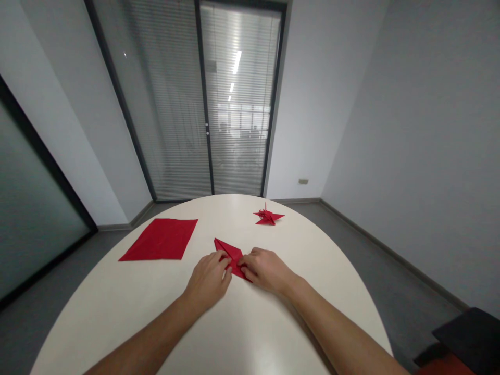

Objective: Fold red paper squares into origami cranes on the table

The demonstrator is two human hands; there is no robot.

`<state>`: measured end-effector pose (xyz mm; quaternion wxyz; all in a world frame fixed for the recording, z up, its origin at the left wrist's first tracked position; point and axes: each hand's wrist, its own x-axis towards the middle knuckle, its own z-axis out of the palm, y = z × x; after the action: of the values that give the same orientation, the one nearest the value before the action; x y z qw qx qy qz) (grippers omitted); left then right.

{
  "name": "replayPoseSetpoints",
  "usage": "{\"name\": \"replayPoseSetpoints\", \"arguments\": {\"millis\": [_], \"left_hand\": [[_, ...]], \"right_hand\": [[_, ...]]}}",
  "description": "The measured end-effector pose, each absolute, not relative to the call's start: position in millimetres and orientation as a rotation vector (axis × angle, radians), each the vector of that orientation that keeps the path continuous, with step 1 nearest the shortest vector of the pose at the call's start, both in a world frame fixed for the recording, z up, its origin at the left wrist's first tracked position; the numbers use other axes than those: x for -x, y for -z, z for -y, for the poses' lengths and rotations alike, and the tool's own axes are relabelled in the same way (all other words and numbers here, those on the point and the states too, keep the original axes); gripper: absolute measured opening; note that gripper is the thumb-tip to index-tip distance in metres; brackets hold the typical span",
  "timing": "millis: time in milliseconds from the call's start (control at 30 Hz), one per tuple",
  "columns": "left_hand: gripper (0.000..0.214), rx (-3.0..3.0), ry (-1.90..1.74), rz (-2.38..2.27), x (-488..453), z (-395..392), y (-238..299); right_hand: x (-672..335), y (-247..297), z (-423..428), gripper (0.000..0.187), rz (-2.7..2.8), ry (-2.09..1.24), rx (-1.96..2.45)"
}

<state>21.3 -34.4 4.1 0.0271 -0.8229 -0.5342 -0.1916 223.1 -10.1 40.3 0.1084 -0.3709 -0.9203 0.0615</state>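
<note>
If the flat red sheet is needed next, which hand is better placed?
Probably the left hand: it is nearer the flat red sheet; the right hand is farther across, though both touch the folded red paper.

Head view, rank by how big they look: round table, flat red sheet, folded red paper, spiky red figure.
1. Round table
2. Flat red sheet
Unsure: folded red paper against spiky red figure; the paper is partly covered and nearer the camera.
</note>
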Motion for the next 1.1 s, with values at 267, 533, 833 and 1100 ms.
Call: {"name": "replayPoseSetpoints", "arguments": {"millis": [267,533,833,1100], "left_hand": [[0.018,2.733,0.790,1.560,-7,19,8],[0.031,2.936,0.750,1.417,5,24,5],[0.063,3.146,0.631,1.359,22,21,0],[0.072,3.211,0.613,1.314,22,22,-10]], "right_hand": [[-226,-34,7,0.030,2.659,-0.421,0.875],[-236,-19,-7,0.036,2.597,-0.410,0.714],[-238,-18,-8,0.026,2.604,-0.370,0.747],[-236,-19,-6,0.026,2.589,-0.376,0.764]]}}
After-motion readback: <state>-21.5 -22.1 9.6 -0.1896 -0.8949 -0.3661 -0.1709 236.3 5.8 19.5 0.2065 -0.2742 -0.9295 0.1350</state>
